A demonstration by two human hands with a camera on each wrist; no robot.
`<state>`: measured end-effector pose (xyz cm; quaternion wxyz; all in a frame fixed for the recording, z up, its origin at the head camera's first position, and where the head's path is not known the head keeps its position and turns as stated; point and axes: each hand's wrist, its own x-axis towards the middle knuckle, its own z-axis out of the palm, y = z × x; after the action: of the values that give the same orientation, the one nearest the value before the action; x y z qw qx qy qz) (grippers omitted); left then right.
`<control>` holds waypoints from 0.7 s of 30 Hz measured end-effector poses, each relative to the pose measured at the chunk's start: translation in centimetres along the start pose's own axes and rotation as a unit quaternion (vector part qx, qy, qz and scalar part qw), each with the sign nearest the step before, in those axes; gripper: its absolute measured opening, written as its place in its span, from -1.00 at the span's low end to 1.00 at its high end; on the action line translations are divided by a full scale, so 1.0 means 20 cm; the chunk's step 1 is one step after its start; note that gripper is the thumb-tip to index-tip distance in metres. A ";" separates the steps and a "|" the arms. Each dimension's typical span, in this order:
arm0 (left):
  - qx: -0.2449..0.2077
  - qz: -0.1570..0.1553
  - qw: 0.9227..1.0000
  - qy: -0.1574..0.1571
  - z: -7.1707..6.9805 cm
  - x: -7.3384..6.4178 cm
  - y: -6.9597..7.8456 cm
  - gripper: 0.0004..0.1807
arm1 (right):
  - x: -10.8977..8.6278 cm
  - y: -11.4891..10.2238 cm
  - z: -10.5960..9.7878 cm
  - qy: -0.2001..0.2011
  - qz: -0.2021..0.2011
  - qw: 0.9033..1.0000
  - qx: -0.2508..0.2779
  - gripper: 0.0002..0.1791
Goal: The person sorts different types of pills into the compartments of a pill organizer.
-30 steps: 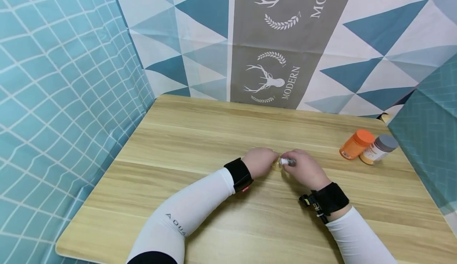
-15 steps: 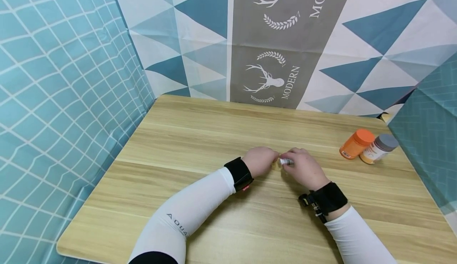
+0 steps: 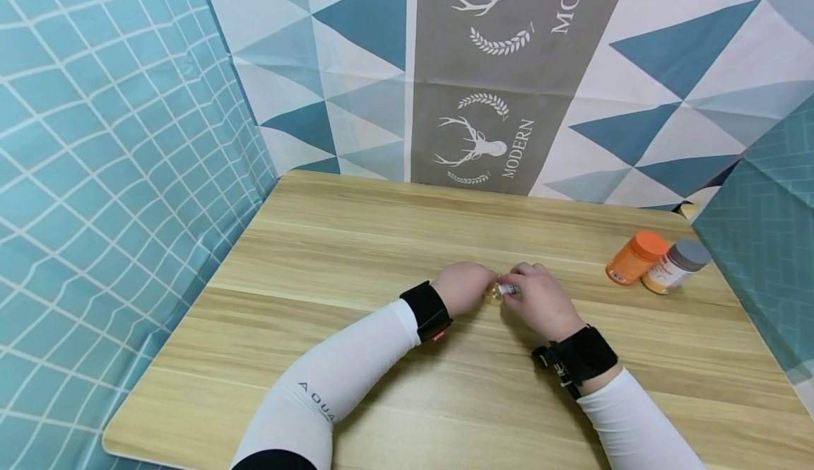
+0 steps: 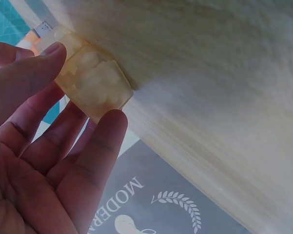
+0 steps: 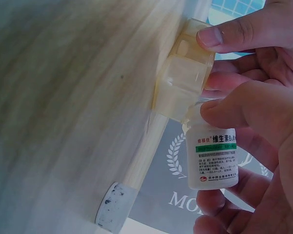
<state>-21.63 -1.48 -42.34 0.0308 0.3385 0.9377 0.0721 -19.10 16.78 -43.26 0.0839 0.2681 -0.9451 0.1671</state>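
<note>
My left hand pinches a small translucent amber pill box between thumb and fingertips, close over the table. Walled compartments show through its sides, with pale shapes inside. In my right hand is a small white pill bottle with a green band and printed label, gripped by thumb and fingers. The bottle lies tilted in the head view, its neck toward the box. In the right wrist view, the bottle's neck is right at the lower edge of the pill box, and my right thumb partly covers it.
An orange bottle and a bottle with a grey cap stand side by side at the right of the wooden table. A short pale piece with dark marks shows at the lower left of the right wrist view. Patterned cloth hangs behind.
The bottle and my right fingers have shifted very slightly left, toward the pill box, and more of the box now shows. My left hand has stayed nearly still.
</note>
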 end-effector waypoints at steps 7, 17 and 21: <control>0.006 -0.002 1.000 0.002 0.00 0.00 0.00 -0.77 | 0.00 0.01 0.00 0.001 -0.001 1.000 0.005 -0.72; -0.003 -0.011 1.000 0.005 0.01 -0.02 0.01 -0.77 | -0.01 0.03 0.01 0.007 0.004 0.999 0.037 -0.75; 0.004 -0.012 1.000 0.019 0.01 -0.04 0.01 -0.93 | 0.00 0.03 0.01 0.000 0.011 0.999 0.047 -0.73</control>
<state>-20.92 -1.82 -42.49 0.0127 0.3259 0.9424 0.0738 -19.47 17.28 -43.60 0.0697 0.2616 -0.9389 0.2124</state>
